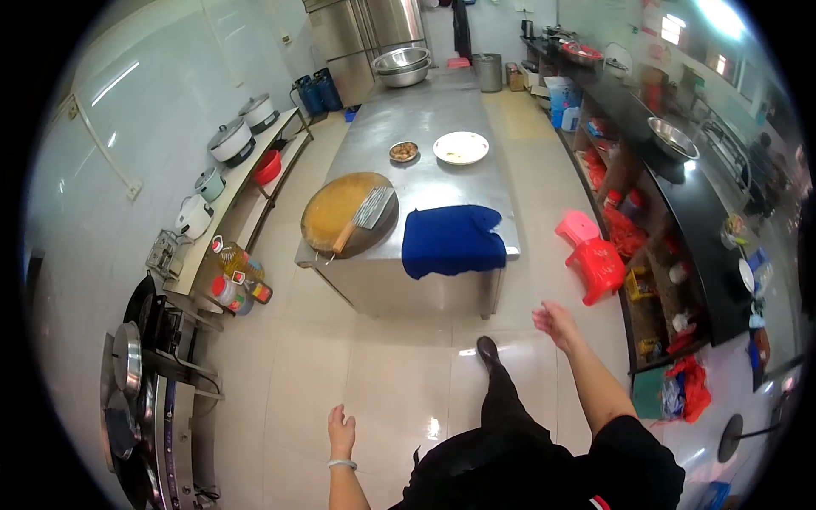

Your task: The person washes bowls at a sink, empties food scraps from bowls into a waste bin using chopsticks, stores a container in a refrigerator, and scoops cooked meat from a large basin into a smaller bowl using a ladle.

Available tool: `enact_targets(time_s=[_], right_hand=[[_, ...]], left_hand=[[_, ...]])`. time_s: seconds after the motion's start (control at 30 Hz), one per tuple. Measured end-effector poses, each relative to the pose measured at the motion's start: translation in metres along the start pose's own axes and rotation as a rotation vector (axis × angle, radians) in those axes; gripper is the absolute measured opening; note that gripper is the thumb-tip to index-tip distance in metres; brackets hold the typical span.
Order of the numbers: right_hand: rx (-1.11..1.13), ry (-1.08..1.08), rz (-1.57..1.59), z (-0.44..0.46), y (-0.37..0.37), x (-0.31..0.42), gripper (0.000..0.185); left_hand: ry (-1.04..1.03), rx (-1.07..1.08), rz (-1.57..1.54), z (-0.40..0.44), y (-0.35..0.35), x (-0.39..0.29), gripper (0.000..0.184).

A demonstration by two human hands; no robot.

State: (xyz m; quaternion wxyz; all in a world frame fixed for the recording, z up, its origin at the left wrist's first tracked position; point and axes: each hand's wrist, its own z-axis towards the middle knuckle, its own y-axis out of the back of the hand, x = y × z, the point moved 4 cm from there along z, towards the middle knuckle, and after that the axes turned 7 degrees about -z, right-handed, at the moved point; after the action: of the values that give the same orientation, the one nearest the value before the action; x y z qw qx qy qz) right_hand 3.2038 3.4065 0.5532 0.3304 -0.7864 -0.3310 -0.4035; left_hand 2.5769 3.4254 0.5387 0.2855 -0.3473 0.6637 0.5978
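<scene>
My left hand [342,433], with a pale bracelet at the wrist, hangs over the tiled floor with its fingers loosely bent and nothing in it. My right hand [554,325] is held out, empty, fingers apart, nearest to a red plastic stool [597,265]. Ahead stands a steel table [382,127]. On its near end a cleaver [367,214] with a wooden handle lies across a round chopping board [333,208]. A blue cloth [452,242] drapes over the front edge. Farther back sit a small bowl of brown pieces [404,152] and a white bowl [461,148].
Along the left wall are a shelf [246,157] with rice cookers, oil bottles [238,263] on the floor, and a stove [174,433]. On the right runs a dark counter [671,204] over filled shelves. Steel basins [402,66] stand at the table's far end.
</scene>
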Motion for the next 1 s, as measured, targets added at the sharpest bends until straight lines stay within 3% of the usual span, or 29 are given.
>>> enact_targets(time_s=[0.03, 0.1, 0.17, 0.2, 0.27, 0.3, 0.47, 0.63, 0.8, 0.83, 0.87, 0.9, 0.97, 1.0], right_hand=[[0.034, 0.017, 0.020, 0.043, -0.018, 0.021, 0.030], [0.146, 0.065, 0.099, 0.135, -0.060, 0.065, 0.032], [0.183, 0.085, 0.122, 0.222, -0.105, 0.108, 0.034], [0.182, 0.075, 0.143, 0.273, -0.128, 0.126, 0.038], [0.143, 0.032, 0.175, 0.361, -0.158, 0.153, 0.044], [0.109, 0.012, 0.194, 0.397, -0.174, 0.165, 0.044], [-0.030, -0.095, 0.208, 0.553, -0.213, 0.191, 0.050], [-0.047, -0.146, 0.137, 0.598, -0.224, 0.188, 0.043], [-0.117, 0.030, 0.088, 0.597, -0.224, 0.193, 0.049], [0.075, 0.176, 0.101, 0.603, -0.210, 0.182, 0.049], [0.301, 0.154, 0.098, 0.620, -0.193, 0.167, 0.046], [0.312, 0.315, -0.147, 0.603, -0.196, 0.172, 0.043], [0.129, 0.802, -1.268, 0.552, -0.194, 0.183, 0.040], [0.096, 0.892, -1.497, 0.533, -0.188, 0.182, 0.041]], left_hand=[[0.060, -0.053, -0.134, 0.014, -0.006, -0.005, 0.046], [0.155, -0.082, -0.069, 0.019, -0.025, 0.019, 0.047], [0.375, -0.053, 0.054, -0.001, -0.049, 0.033, 0.046], [0.235, -0.156, 0.202, -0.020, -0.075, 0.101, 0.044], [0.629, 0.158, 0.364, -0.068, -0.109, 0.060, 0.046], [0.754, 0.205, 0.308, -0.080, -0.125, 0.041, 0.046], [1.115, 0.050, -0.217, -0.090, -0.205, -0.037, 0.045], [1.185, -0.133, -0.459, -0.084, -0.217, -0.079, 0.045], [1.005, -0.340, -0.624, -0.053, -0.207, -0.068, 0.045], [1.020, -0.311, -0.589, -0.049, -0.206, -0.061, 0.046], [0.972, -0.314, -0.533, -0.046, -0.203, -0.063, 0.047], [0.862, -0.258, -0.366, -0.043, -0.200, -0.063, 0.047], [0.719, -0.288, -0.141, -0.060, -0.201, -0.065, 0.046], [0.763, -0.360, -0.211, -0.071, -0.198, -0.078, 0.045]])
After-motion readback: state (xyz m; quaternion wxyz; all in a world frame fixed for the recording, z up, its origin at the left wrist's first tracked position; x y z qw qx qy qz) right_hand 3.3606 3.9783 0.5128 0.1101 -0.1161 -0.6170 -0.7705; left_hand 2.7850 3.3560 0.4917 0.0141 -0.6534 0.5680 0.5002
